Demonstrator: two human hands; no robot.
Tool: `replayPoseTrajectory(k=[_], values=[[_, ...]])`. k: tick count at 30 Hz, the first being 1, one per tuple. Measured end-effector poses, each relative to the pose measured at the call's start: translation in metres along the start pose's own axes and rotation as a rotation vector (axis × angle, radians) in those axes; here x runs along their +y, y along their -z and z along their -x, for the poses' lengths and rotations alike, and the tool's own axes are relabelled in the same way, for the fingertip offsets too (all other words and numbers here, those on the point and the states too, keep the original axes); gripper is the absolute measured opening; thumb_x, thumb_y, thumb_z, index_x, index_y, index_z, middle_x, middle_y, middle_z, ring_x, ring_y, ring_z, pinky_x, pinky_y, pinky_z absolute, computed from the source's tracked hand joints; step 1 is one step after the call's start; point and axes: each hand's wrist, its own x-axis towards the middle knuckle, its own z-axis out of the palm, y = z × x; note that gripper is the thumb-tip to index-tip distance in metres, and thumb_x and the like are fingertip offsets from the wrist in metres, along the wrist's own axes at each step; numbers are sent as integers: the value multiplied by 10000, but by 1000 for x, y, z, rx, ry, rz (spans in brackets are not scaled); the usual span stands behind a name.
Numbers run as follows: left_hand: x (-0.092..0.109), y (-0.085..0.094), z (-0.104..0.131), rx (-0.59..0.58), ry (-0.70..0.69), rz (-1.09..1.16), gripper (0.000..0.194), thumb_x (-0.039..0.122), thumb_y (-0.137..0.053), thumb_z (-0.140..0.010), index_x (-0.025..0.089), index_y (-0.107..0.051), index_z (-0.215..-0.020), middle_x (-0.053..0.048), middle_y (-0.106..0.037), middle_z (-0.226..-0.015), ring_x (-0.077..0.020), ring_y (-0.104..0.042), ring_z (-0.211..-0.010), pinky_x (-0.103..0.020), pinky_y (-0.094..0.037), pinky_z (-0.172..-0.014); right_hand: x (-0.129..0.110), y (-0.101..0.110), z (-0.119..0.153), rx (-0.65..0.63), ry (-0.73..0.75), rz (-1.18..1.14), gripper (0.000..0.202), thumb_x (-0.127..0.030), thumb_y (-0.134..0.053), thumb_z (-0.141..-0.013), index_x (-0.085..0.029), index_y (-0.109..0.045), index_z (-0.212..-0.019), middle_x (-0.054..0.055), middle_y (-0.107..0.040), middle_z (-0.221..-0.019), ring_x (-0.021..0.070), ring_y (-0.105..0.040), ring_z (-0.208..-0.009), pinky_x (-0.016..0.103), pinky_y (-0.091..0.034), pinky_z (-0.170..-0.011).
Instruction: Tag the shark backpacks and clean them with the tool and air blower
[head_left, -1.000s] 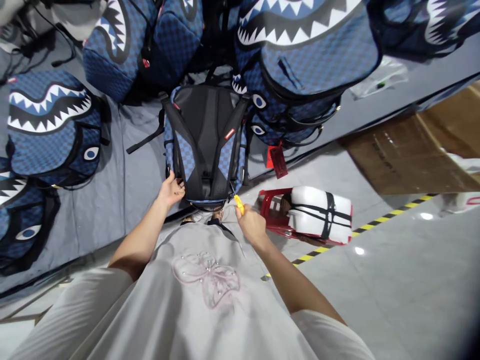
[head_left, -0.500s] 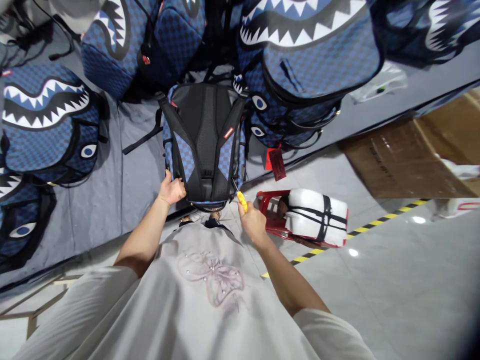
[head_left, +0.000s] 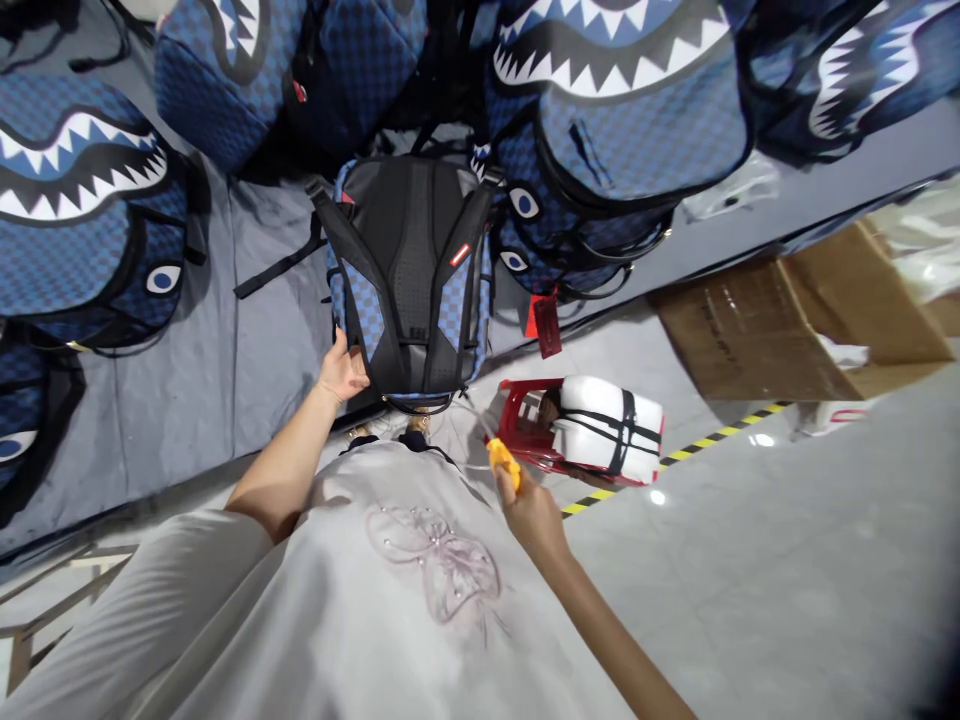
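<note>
A black and blue checkered backpack (head_left: 409, 270) lies in front of me with its padded back and shoulder straps facing up. My left hand (head_left: 343, 372) grips its lower left side, thumb raised and fingers against the fabric. In my right hand (head_left: 529, 510) is a yellow-handled tool (head_left: 503, 463), closed in the fingers. The tool's thin shaft points up and left toward the lower right corner of the pack; its exact kind is unclear. Whether the tip touches the pack cannot be made out.
Several shark-mouth backpacks (head_left: 645, 140) crowd the grey-covered table (head_left: 277, 300). Red tags (head_left: 547, 325) hang over its edge. On the floor stand a red folding trolley (head_left: 517, 400) bearing a strapped white bundle (head_left: 611, 425) and an open cardboard box (head_left: 750, 320). Yellow-black tape (head_left: 690, 450) crosses the floor.
My right hand has drawn the yellow-handled tool down and back, away from the pack's lower right side. My left hand stays on the pack. The view has shifted slightly.
</note>
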Motion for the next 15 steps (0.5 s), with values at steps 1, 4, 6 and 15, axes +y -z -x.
replayPoseTrajectory(k=[1,4,6,15], values=[[0,-1,0,16,-11,-68,705,731,-224,-941,152,-627,-963,-91,-705,-795,-87,-562,-457,-134,-247,-313,-4,-4,7,-30,7,20,424,-459,-370,-1029,-166,-599,-1234,110,-736,-902,269,-705,-896,286,-408,-659],[-7,-11,9,202,-130,-503,652,713,-365,-918,136,-627,-1072,-127,-714,-914,-135,-627,-571,-193,-428,-409,-25,-10,11,-62,37,36,402,-467,-386,-1026,-184,-602,-1213,105,-741,-934,258,-708,-916,277,-412,-669],[-22,-20,22,418,-308,-831,634,652,-500,-890,141,-564,-1260,-173,-679,-1158,-234,-696,-892,-327,-582,-666,-34,-10,7,-45,65,17,402,-475,-374,-1030,-187,-597,-1198,109,-741,-956,255,-705,-944,274,-414,-684],[-86,-53,-1,70,-630,-2498,948,254,-743,-775,164,-236,-1572,-217,-192,-1626,-376,-133,-1520,-591,-85,-1219,-42,-15,-8,-157,85,-43,481,-525,-323,-1019,-184,-608,-1201,136,-730,-1065,280,-686,-1035,316,-462,-792]])
